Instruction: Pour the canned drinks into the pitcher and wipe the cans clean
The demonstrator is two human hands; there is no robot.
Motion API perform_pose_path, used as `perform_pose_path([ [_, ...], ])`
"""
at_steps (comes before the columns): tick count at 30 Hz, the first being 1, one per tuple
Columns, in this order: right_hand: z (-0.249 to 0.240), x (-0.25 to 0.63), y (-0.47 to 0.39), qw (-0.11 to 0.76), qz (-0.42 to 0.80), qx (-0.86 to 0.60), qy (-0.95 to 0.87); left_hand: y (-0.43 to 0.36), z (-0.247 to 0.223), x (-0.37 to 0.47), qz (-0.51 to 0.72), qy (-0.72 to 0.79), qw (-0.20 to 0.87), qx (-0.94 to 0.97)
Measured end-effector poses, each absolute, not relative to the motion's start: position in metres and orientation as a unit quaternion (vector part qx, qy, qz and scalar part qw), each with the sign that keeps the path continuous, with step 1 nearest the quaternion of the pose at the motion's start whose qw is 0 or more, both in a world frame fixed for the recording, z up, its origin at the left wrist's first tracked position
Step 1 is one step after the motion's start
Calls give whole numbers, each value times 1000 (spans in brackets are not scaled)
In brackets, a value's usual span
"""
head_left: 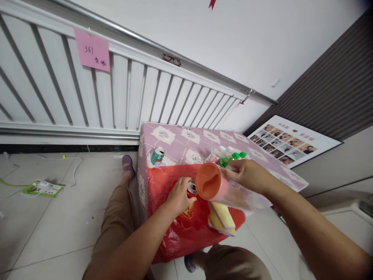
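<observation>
My left hand (179,197) is closed around a red drink can (191,191), its opened top facing up. My right hand (247,175) grips a clear plastic pitcher (241,196) with an orange lid (208,181). The pitcher lies tilted on its side in the air, lid end toward the can; whether liquid flows cannot be made out. Under the can spreads a red plastic sheet or bag (163,182) with yellow print. A folded yellow cloth (221,218) lies on it below the pitcher. Farther left stands a teal can (157,155), its top open.
A purple patterned cloth (171,136) covers the low table. Bottles with green caps (235,156) and clear bottles (223,151) stand behind my right hand. A white radiator (119,89) runs along the wall. On the floor at left lies a power strip (46,188) with its cord.
</observation>
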State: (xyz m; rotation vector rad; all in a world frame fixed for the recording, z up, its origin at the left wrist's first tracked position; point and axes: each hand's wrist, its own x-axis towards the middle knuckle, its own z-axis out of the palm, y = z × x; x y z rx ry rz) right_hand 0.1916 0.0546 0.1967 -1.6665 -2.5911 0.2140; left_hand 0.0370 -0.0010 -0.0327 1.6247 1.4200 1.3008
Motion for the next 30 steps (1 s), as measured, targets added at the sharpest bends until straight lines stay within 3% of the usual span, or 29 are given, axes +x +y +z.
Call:
perform_pose_path([
  [30,192,208,52,47,98,-563,-819,0,-34,37,486,536,293,625],
])
